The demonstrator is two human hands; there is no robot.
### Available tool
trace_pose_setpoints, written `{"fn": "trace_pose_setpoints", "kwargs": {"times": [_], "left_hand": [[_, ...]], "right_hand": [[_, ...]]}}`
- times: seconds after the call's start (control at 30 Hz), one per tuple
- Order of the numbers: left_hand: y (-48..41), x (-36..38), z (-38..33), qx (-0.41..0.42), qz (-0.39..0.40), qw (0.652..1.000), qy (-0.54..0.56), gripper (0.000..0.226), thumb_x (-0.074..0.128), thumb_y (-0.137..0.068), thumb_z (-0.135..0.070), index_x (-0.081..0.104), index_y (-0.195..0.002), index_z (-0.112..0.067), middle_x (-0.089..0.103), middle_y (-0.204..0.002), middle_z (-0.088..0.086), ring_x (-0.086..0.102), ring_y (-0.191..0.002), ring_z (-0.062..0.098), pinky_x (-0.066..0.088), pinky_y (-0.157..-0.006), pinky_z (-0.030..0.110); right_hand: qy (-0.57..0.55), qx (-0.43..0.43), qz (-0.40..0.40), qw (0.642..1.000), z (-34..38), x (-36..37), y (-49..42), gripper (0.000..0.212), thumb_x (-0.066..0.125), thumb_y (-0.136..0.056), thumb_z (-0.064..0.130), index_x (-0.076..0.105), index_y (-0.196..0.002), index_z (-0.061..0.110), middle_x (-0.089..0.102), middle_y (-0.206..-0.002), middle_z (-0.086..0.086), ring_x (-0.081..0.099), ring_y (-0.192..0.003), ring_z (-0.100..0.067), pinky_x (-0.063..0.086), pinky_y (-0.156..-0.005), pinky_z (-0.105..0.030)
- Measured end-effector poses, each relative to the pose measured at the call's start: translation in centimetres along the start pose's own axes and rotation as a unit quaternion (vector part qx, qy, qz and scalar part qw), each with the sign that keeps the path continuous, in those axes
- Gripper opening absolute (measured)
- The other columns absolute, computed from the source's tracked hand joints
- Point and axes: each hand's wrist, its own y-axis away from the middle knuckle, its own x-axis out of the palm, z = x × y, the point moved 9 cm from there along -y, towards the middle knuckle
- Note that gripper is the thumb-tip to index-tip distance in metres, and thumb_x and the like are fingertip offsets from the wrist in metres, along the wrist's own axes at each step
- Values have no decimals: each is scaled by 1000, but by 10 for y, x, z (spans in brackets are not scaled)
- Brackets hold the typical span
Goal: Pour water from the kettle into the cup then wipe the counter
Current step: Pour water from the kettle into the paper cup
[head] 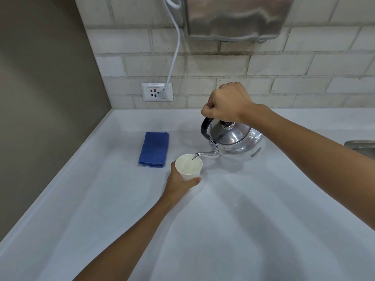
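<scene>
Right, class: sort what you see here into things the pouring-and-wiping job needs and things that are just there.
Needed for the job:
kettle, tilted by the right hand
paper cup, held by the left hand
blue cloth, folded on the counter

Just there:
wall socket
white cable
steel wall unit
sink edge

The kettle (pixel 237 140) is shiny silver with a black handle (pixel 205 126). The cup (pixel 189 167) is plain white. A folded cloth (pixel 154 149) is deep blue. The surface (pixel 223 230) is pale bluish white; the wall (pixel 284 74) shows cream brick-pattern tiles.
</scene>
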Motion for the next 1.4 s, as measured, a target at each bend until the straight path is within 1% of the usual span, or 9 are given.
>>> {"fn": "trace_pose_setpoints", "kwargs": {"times": [0.1, 0.17, 0.3, 0.53, 0.67, 0.73, 0.8, 0.97, 1.4], "left_hand": [[0, 0, 0, 0, 0, 1000, 0, 74, 81, -66, -12, 36, -123, -22, 51, -119, -2, 50, -105, 17, 47, -75, 19], [0, 0, 0, -2, 2, 1000, -3, 76, 81, -66, -12, 35, -126, -20, 50, -120, -1, 50, -107, 17, 44, -81, 25], [1, 0, -1, 0, 2, 1000, -7, 75, 81, -66, -13, 36, -124, -22, 51, -118, -4, 51, -105, 15, 44, -77, 20], [1, 0, -1, -1, -3, 1000, -9, 69, 81, -65, -13, 36, -116, -27, 51, -113, -6, 51, -99, 13, 43, -70, 16], [1, 0, -2, -2, -1, 1000, -10, 70, 81, -66, -13, 35, -118, -26, 50, -113, -5, 50, -97, 11, 45, -60, 8], [1, 0, -2, 1, -1, 1000, -9, 73, 81, -66, -12, 36, -122, -23, 50, -115, -4, 50, -100, 13, 44, -65, 9], [1, 0, -2, 0, -2, 1000, -8, 75, 81, -65, -12, 36, -125, -20, 51, -116, -4, 50, -104, 15, 43, -74, 17], [0, 0, -1, -3, -4, 1000, -11, 77, 81, -65, -12, 36, -126, -19, 51, -115, -4, 50, -104, 15, 41, -81, 24], [1, 1, -2, -1, -7, 1000, -8, 75, 80, -65, -9, 36, -125, -18, 51, -114, -3, 50, -103, 16, 41, -82, 25]], "right_hand": [[6, -2, -1, 1000, 1, -2, 0, 46, 51, -73, 22, 19, -41, 14, 16, -38, 0, 11, -41, -17, 13, -46, -24], [5, -4, -2, 1000, 1, -3, 0, 46, 51, -73, 21, 19, -41, 15, 16, -38, 0, 11, -42, -17, 13, -46, -24], [7, -9, 2, 1000, 2, -3, 0, 46, 51, -73, 22, 19, -40, 15, 17, -38, 0, 12, -42, -17, 14, -46, -24], [17, -13, 5, 1000, 2, -4, -1, 45, 51, -72, 23, 19, -40, 15, 18, -38, 0, 12, -41, -17, 15, -46, -24], [23, -17, 4, 1000, 2, -6, -2, 45, 51, -72, 22, 19, -41, 16, 17, -39, 0, 11, -42, -17, 15, -46, -23], [26, -18, 3, 1000, 2, -7, -2, 46, 51, -73, 22, 19, -41, 15, 18, -39, 0, 11, -42, -17, 14, -46, -23], [29, -18, 4, 999, 2, -8, -2, 45, 51, -73, 22, 19, -41, 15, 18, -39, -1, 12, -42, -17, 14, -46, -23], [33, -24, 7, 999, 3, -9, -3, 45, 50, -73, 22, 20, -41, 15, 17, -39, -1, 12, -42, -17, 15, -47, -24], [45, -32, 4, 998, 2, -15, -5, 44, 50, -74, 21, 22, -41, 14, 21, -40, -2, 21, -44, -21, 17, -47, -24]]}}
